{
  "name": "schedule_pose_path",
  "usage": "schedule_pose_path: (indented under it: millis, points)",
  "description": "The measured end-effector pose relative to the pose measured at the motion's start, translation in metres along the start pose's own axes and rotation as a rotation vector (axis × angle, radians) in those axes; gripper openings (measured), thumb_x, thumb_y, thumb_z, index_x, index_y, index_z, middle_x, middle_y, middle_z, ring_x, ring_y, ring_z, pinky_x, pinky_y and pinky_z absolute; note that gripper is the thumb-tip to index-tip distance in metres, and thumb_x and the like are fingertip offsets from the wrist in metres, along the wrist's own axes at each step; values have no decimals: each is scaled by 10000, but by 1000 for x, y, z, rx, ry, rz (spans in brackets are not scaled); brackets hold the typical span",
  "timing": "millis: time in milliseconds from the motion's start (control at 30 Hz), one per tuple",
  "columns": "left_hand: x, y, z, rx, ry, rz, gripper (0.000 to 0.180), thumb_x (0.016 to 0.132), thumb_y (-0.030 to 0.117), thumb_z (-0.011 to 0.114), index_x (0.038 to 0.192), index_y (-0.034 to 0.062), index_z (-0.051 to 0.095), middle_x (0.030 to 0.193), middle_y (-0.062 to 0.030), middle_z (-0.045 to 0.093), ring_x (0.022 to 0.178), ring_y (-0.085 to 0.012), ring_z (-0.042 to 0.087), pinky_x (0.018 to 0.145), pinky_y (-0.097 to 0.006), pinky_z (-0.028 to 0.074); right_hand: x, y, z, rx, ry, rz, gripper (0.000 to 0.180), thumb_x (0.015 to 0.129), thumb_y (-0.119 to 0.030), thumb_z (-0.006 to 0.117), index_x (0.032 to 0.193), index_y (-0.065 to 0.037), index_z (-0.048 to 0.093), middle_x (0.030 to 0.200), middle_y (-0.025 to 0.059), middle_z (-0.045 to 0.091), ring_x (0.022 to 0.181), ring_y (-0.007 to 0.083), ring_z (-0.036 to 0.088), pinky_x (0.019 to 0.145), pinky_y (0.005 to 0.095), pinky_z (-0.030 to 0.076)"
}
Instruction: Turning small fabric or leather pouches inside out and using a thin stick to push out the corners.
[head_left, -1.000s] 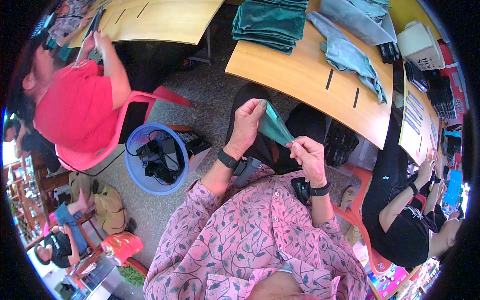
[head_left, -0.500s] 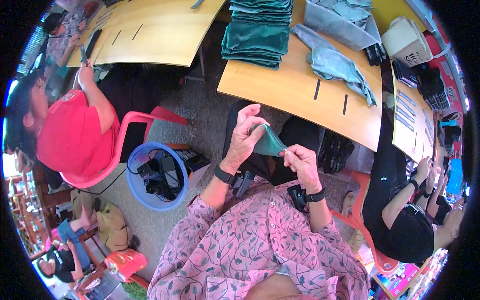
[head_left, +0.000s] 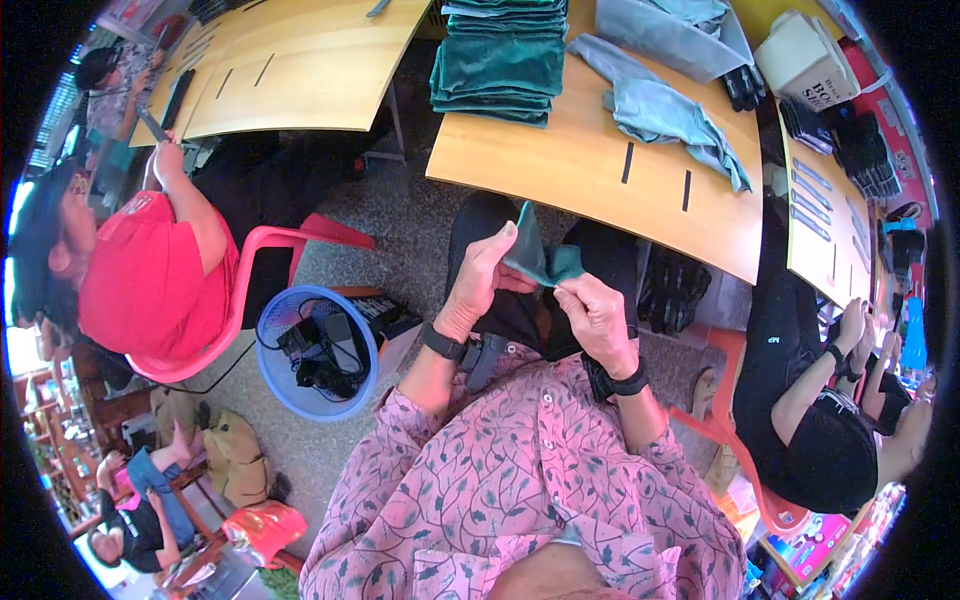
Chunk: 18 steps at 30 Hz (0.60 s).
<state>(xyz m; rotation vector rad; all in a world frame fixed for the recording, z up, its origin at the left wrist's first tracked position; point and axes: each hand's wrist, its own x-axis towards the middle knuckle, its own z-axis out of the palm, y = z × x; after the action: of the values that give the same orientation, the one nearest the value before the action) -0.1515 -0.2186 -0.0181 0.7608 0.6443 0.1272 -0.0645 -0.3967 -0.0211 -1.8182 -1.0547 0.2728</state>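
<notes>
A small dark green fabric piece is stretched between my two hands over my lap, short of the table edge. My left hand pinches its left side, thumb up along the cloth and fingers behind. At its lower right corner, my right hand grips the cloth between thumb and curled fingers. One part stands up in a point; another is folded over near my right fingers. Beyond my hands, a tall stack of folded dark green velvety pieces sits on the wooden table, beside a crumpled pale blue-green cloth.
A translucent bin of pale cloth stands at the table's back. On my left are a blue basket holding black devices and cables, and a person in red on a pink chair. People in black sit right, near an orange chair.
My left hand has come lower and its raised fingers have folded behind the cloth. The green piece has turned from a flat triangle into a folded shape with a point up.
</notes>
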Motion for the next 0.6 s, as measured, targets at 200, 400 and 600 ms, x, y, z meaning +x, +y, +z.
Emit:
schedule_pose_path:
  millis: [200, 400, 600]
  points:
    - [14, -15, -22, 14, 40, 234, 114, 926, 136, 604, 922, 37, 661, 852, -6, 670, 753, -78, 629, 698, -239, 518, -3, -6, 3, -55, -27, -41, 69, 818, 27, 656, 886, 21, 665, 746, 139, 608, 640, 270, 605, 573, 331, 468]
    - [7, 3, -24, -296, 52, 384, 107, 942, 105, 542, 988, 41, 614, 932, -27, 670, 832, -120, 648, 785, -284, 520, -6, 9, -21, -76, -40, 103, 47, 803, -37, 688, 840, -8, 679, 724, 136, 632, 638, 285, 634, 572, 346, 495]
    - [-3, 12, -14, -310, -42, 336, 126, 944, 100, 521, 1028, 35, 588, 1005, -48, 659, 935, -150, 637, 856, -319, 506, -6, 35, -35, 158, 108, 436, 130, 879, -119, 675, 971, -28, 682, 725, 25, 637, 535, 60, 464, 475, 229, 370]
